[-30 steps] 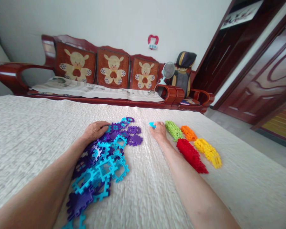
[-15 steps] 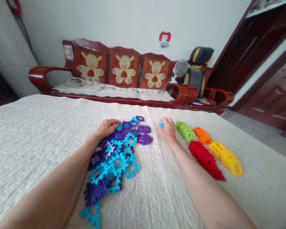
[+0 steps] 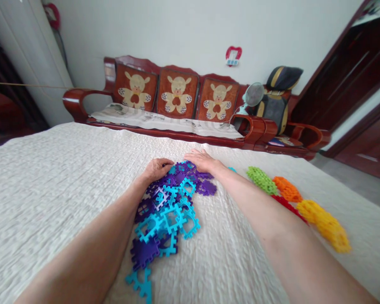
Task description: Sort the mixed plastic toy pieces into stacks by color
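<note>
A heap of purple and cyan interlocking plastic tiles [image 3: 164, 211] lies on a white textured bedspread [image 3: 50, 185]. My left hand [image 3: 156, 169] rests curled on the far left edge of the heap, fingers bent over tiles. My right hand [image 3: 202, 159] lies flat with fingers stretched over the far end of the heap. A single cyan tile [image 3: 232, 169] sits just right of my right forearm. Further right lie sorted rows of tiles: green [image 3: 261, 179], orange [image 3: 286, 190], yellow [image 3: 324, 223] and red [image 3: 286, 206], the red partly hidden by my arm.
A dark red wooden bench [image 3: 183, 105] with three bear-print cushions stands beyond the bed, a small fan [image 3: 252, 96] and a bag [image 3: 277, 101] at its right end. Dark wooden doors [image 3: 361, 93] are at the right.
My right hand has let go of the cyan tile beside the green row and moved left onto the far end of the heap. The view has swung left. My left hand stays put.
</note>
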Demonstrator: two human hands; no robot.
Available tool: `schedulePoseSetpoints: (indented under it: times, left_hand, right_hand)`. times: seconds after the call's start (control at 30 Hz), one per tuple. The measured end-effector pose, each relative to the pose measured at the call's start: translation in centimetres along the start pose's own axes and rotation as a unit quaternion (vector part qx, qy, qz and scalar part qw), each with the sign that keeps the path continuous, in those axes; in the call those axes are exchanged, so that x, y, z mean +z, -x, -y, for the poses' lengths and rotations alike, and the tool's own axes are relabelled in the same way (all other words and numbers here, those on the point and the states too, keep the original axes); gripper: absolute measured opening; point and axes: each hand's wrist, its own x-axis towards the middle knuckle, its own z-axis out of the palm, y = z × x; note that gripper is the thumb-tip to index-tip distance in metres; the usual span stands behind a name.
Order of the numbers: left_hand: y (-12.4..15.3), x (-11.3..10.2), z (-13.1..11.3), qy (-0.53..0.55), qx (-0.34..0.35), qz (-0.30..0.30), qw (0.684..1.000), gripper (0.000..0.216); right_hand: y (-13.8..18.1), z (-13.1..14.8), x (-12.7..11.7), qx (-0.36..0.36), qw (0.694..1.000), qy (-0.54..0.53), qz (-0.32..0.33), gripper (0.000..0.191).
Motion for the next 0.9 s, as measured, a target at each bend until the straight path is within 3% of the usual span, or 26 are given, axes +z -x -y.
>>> schedulePoseSetpoints:
  times: [0.13, 0.2, 0.37, 0.47, 0.57, 0.67, 0.77, 0.9]
  left_hand:
    - [0.0, 0.0, -0.1, -0.004, 0.019, -0.002, 1.0, 0.034]
    - [-0.1, 0.1, 0.0, -0.005, 0.027, -0.002, 1.0, 0.035]
    - [-0.1, 0.2, 0.4, -0.01, 0.024, 0.002, 1.0, 0.037]
    - [-0.1, 0.2, 0.3, -0.015, 0.021, 0.001, 1.0, 0.035]
    - [-0.1, 0.0, 0.0, -0.022, 0.017, -0.002, 1.0, 0.033]
    - [-0.1, -0.1, -0.2, -0.026, 0.006, 0.0, 1.0, 0.034]
    - [-0.1, -0.1, -0.2, -0.029, -0.014, 0.001, 0.999, 0.035]
    - [-0.2, -0.1, -0.2, -0.033, -0.018, 0.004, 0.999, 0.036]
  right_hand:
    - [-0.3, -0.2, -0.1, -0.046, 0.999, 0.024, 0.015, 0.057]
    - [-0.2, -0.5, -0.1, -0.062, 0.997, 0.035, -0.007, 0.054]
    - [0.5, -0.7, 0.6, -0.026, 0.982, -0.074, -0.171, 0.06]
    - [1.4, -0.1, 1.3, 0.06, 0.935, -0.238, -0.255, 0.059]
    - [3.6, 0.4, 1.8, 0.114, 0.88, -0.371, -0.273, 0.056]
    - [7.3, 0.8, 2.0, 0.149, 0.854, -0.421, -0.267, 0.048]
    - [11.3, 1.3, 1.9, 0.19, 0.852, -0.407, -0.269, 0.036]
    - [15.2, 1.8, 2.2, 0.219, 0.873, -0.322, -0.293, 0.029]
